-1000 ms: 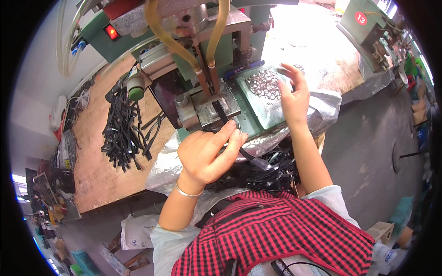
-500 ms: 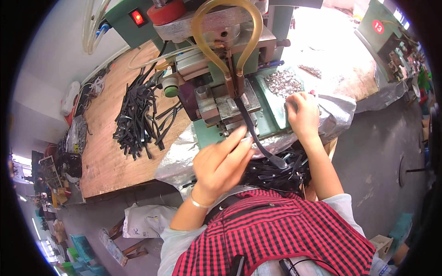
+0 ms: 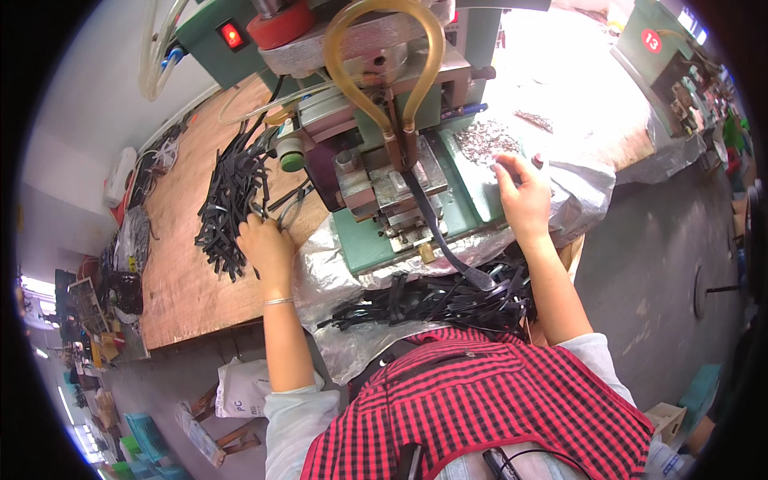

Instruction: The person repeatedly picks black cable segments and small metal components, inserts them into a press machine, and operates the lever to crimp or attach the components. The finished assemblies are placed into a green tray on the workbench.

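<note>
My left hand point(image 3: 268, 250) is at the pile of black eyeglass temples point(image 3: 228, 204) on the wooden table, its fingertips closed on a temple at the pile's right side. My right hand point(image 3: 526, 196) hovers at the near edge of the small metal parts point(image 3: 486, 142), with thumb and forefinger pinched; what lies between them is too small to make out. Between my hands, a single black temple point(image 3: 436, 228) hangs from the press machine point(image 3: 400, 180). Its upper end sits under the copper-coloured electrodes, and its wide lower end slopes toward me.
More black temples point(image 3: 432, 300) lie heaped at the table's front edge, close to my apron point(image 3: 472, 384). Silver foil point(image 3: 320, 260) covers the table around the green machine base point(image 3: 360, 244). A yellowish hose point(image 3: 436, 48) loops above the press. Another green machine point(image 3: 656, 48) stands at the far right.
My left hand has moved from beside the hanging temple leftward to the pile on the table. My right hand stays by the metal parts, its fingers slightly shifted. The temple remains in the machine.
</note>
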### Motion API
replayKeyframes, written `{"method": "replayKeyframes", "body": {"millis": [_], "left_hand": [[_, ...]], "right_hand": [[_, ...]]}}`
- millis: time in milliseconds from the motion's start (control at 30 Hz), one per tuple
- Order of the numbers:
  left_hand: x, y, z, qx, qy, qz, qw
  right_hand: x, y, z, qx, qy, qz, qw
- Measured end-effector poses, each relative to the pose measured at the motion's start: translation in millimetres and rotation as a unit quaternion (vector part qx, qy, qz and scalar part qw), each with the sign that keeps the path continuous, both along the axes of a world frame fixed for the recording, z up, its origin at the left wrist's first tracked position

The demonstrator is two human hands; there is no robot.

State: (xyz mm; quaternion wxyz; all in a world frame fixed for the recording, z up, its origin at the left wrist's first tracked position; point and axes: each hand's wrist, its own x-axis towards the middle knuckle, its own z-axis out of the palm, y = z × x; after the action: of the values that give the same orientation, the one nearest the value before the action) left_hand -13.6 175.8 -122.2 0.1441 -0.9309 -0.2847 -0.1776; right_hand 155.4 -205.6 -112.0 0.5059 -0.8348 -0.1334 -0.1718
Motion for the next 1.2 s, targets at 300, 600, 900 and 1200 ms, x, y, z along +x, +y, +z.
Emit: {"method": "replayKeyframes", "body": {"millis": [300, 600, 900, 1200], "left_hand": [[-17, -7, 2, -0.220, -0.204, -0.004, 0.954], [19, -50, 30, -0.555, -0.357, -0.150, 0.736], [7, -70, 11, -0.519, -0.476, -0.174, 0.688], [2, -151, 113, -0.106, -0.337, -0.523, 0.775]], "right_hand": [[-35, -76, -12, -0.069, -0.099, -0.117, 0.986], [-29, 38, 71, 0.118, -0.134, 0.166, 0.970], [-43, 84, 66, 0.313, 0.053, 0.215, 0.924], [-58, 89, 101, 0.387, 0.141, 0.235, 0.880]]}}
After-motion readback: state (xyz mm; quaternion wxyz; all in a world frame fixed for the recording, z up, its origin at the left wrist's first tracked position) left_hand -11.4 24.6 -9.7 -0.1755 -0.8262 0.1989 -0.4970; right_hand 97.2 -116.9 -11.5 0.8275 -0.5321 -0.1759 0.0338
